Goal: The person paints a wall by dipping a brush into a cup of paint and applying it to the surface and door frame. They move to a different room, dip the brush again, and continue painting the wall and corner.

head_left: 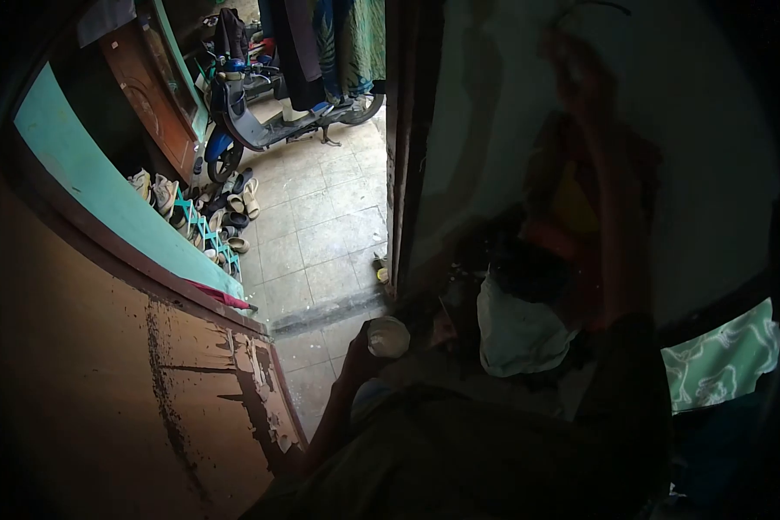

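My left hand (360, 357) is wrapped round a pale, round cup (389, 337), seen from above in front of the doorway. What the cup contains, if anything, is too dim to make out. My right hand (581, 74) is raised high against the shadowed wall (702, 113), its fingers bent together. Close above them runs a thin, dark, curved strand (611, 5); whether the fingers grip it I cannot tell. Below my right arm hangs or stands a white cloth or bag (520, 329), with dark items over its top.
A peeling wooden door (208, 390) stands at the left. Past the threshold (329, 312), a motorbike (264, 121) is parked on the tiles under hanging clothes (347, 48). Several shoes fill a turquoise rack (201, 227). Green patterned fabric (724, 360) shows at the right.
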Demonstrator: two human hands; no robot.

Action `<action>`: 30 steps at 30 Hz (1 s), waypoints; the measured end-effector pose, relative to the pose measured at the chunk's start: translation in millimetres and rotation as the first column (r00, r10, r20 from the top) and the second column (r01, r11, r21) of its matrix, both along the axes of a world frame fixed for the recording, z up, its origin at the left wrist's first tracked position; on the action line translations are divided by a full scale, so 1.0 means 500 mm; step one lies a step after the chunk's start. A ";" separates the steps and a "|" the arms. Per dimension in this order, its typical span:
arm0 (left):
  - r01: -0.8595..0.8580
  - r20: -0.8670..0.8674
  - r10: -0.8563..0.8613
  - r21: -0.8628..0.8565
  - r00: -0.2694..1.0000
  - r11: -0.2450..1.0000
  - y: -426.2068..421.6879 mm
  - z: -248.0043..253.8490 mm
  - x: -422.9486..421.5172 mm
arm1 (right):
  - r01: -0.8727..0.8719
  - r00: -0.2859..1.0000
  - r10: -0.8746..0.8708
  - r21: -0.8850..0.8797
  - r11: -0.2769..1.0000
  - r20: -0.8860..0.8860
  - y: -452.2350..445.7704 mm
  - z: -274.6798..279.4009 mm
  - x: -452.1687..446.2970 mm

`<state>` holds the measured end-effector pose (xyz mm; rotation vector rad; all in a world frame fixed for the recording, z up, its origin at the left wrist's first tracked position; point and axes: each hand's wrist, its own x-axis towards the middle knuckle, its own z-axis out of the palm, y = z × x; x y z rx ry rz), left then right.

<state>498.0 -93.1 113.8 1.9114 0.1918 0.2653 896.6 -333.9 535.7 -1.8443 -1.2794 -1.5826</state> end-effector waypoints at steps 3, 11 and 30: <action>-0.002 0.008 0.002 -0.036 1.000 0.999 0.036 -0.006 0.009 | -0.208 0.965 0.181 -0.131 0.969 -0.189 0.012 -0.248 0.008; 0.131 0.048 -0.131 0.003 0.990 0.991 0.157 -0.042 0.051 | -0.214 0.791 -0.134 -0.476 0.853 -0.597 0.020 -0.536 -0.166; 0.297 0.084 -0.296 -0.006 0.951 0.955 0.288 -0.067 0.133 | 0.340 0.923 -0.370 0.226 0.913 0.105 0.047 0.087 -0.076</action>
